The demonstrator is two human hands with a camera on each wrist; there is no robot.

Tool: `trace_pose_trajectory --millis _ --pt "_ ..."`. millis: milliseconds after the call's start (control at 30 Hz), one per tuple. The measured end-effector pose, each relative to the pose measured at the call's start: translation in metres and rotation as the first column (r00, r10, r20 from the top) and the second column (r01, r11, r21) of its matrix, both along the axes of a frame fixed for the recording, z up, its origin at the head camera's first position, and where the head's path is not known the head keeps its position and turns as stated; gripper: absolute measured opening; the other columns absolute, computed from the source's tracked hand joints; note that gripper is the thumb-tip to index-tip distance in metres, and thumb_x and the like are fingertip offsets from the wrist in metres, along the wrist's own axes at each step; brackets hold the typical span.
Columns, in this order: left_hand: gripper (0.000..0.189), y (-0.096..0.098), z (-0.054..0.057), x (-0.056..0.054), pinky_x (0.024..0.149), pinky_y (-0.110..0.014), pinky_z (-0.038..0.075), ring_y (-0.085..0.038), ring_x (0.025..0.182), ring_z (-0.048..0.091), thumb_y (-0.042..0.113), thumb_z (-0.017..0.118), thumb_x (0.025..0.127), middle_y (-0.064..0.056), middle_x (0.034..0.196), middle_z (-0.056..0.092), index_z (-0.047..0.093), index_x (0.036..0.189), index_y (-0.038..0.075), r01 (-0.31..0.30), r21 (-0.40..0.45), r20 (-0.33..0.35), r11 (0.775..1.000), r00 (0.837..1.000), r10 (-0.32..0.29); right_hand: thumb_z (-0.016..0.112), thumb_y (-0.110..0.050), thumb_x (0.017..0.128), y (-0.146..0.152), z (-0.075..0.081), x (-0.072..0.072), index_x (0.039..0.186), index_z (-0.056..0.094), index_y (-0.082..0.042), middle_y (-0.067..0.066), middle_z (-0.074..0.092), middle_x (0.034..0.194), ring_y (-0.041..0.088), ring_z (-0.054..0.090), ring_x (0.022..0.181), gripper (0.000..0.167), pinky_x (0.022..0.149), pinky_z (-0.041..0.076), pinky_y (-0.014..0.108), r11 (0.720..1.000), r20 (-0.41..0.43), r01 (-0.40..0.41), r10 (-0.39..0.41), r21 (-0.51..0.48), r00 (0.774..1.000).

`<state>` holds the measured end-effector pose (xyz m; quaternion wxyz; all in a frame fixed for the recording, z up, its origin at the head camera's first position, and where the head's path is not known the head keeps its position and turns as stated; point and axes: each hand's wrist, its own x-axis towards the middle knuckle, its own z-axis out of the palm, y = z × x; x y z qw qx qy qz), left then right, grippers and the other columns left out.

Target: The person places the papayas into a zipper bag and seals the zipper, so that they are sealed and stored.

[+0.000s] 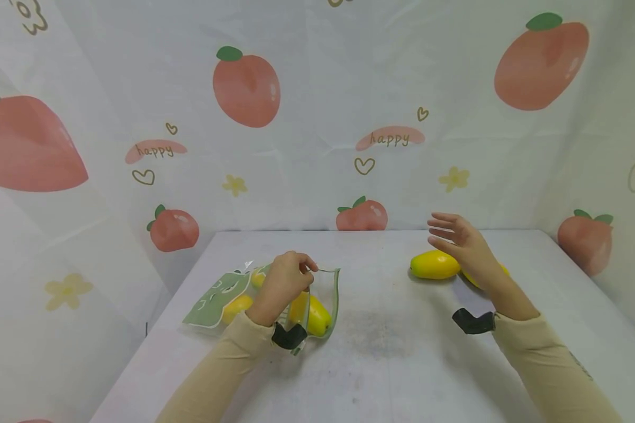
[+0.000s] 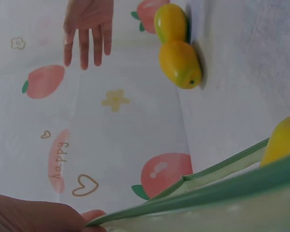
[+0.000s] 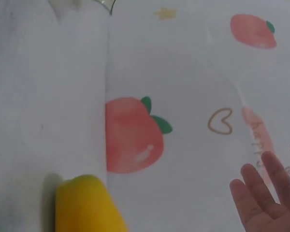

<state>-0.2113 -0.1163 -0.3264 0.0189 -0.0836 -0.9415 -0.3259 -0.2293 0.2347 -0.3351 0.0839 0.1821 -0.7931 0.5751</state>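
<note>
My left hand (image 1: 286, 285) pinches the green-trimmed edge of a clear zip bag (image 2: 208, 205) between thumb and finger. The mouth of the bag gapes toward the right. Inside it lie several yellow papayas (image 1: 319, 317), partly hidden by my hand and the bag's green print. My right hand (image 1: 463, 241) is raised over the right side of the table, fingers straight and apart, with nothing in it. Beneath it, two yellow papayas (image 1: 434, 265) with greenish ends lie close together; my forearm covers part of the farther-right one.
The white table (image 1: 381, 376) ends at a white backdrop cloth (image 1: 307, 170) printed with peaches, hearts and flowers. More of that cloth hangs at both sides. A black strap (image 1: 473, 322) sits on my right wrist and another (image 1: 289, 336) on my left.
</note>
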Motion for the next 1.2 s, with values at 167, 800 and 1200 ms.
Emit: trace_pose_trajectory --millis 167,800,1200 --pt "0.018 0.0 -0.001 -0.001 0.052 -0.025 0.046 -0.013 0.052 0.058 0.0 0.059 0.082 -0.002 0.071 0.062 0.072 0.09 0.009 -0.006 0.001 0.014 1.0 1.0 0.006 0.056 -0.02 0.098 0.008 -0.007 -0.004 0.144 0.038 -0.009 0.02 0.042 0.142 0.013 0.051 0.121 0.05 0.088 0.044 0.007 1.0 0.02 0.022 -0.023 0.021 1.0" --pt "0.017 -0.001 0.0 0.0 0.053 -0.025 0.048 -0.013 0.052 0.059 0.0 0.06 0.083 -0.002 0.072 0.063 0.072 0.09 0.01 -0.021 -0.004 0.019 1.0 1.0 0.021 0.059 -0.028 0.096 0.036 -0.042 -0.039 0.146 0.03 0.002 0.032 0.031 0.148 0.049 0.024 0.14 0.066 0.114 0.017 0.06 0.975 0.181 0.013 -0.054 0.223 0.982" --pt "0.016 0.0 -0.001 0.0 0.054 -0.025 0.049 -0.013 0.054 0.059 0.001 0.06 0.083 -0.002 0.072 0.062 0.072 0.09 0.009 -0.021 0.007 0.041 1.0 0.999 0.021 0.061 -0.032 0.094 0.039 -0.054 -0.06 0.144 0.034 0.004 0.034 0.03 0.147 0.053 0.024 0.137 0.067 0.11 0.023 0.064 0.92 0.302 -0.104 -0.016 0.378 0.953"
